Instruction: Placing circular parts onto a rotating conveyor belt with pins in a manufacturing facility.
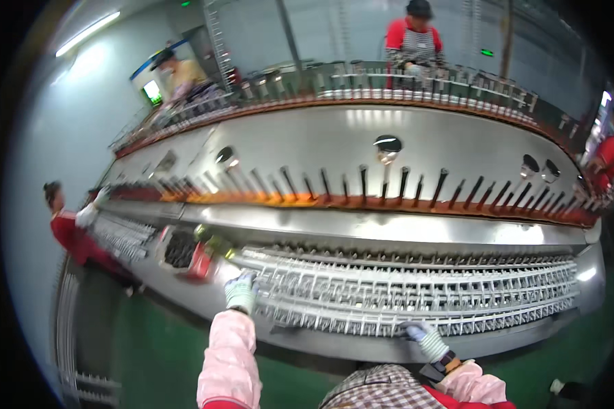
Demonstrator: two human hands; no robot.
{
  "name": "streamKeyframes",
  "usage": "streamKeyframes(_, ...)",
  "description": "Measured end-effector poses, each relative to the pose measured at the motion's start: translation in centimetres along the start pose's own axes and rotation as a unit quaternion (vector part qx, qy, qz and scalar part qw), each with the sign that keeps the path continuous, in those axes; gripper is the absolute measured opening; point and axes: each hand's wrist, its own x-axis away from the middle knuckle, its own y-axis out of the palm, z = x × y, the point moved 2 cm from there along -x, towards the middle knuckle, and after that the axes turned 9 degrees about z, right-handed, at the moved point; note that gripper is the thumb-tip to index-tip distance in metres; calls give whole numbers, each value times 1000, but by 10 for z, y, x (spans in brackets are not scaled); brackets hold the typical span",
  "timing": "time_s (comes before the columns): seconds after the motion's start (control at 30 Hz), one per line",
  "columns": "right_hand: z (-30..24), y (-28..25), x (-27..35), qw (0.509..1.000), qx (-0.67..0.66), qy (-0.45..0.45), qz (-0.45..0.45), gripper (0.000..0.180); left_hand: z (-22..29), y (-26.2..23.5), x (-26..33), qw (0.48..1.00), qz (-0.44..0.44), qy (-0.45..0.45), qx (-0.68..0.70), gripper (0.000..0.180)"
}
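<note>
A long white metal rack lies on the steel bench in front of me, one of several side by side, with many small clips or hooks along their bars. My left hand, in a striped knit glove and a pink sleeve, has its fingers closed at the left end of the racks; motion blurs it somewhat. Farther right, my right hand wears the same kind of glove and a dark wristband. Its fingers curl against the near rail of the closest rack. The small parts on the racks are too fine to make out.
Left of the racks stands a box of dark small parts beside a red box and a blurred greenish thing. Behind them a conveyor trough carries upright dark spindles. Co-workers stand across the line and at far left and right.
</note>
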Motion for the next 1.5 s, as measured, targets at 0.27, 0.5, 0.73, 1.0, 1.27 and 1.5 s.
streamKeyframes(0.27, 16, -4, -58, 995, 70, 40, -59, 32, -1, 135, -17, 991, -91, 63, -73, 45)
streamKeyframes(0.5, 14, -30, -36, 996, 30, 26, 85, 29, 6, 127, -70, 964, -164, 204, -45, 43)
streamKeyframes(0.73, 12, -27, 6, 985, 28, 19, 167, 31, 57, 114, -73, 981, -86, 172, -13, 30)
streamKeyframes(1.0, -15, -26, -31, 941, -242, -38, 234, 60, 64, -91, -34, 953, -15, 266, 144, 25)
streamKeyframes(1.27, -71, -74, -94, 873, -364, -78, 314, 63, 52, -111, 40, 943, 97, 266, 173, 33)
streamKeyframes(1.5, -82, -27, -29, 890, -321, -109, 306, 31, 24, -84, 68, 953, 91, 239, 165, 39)
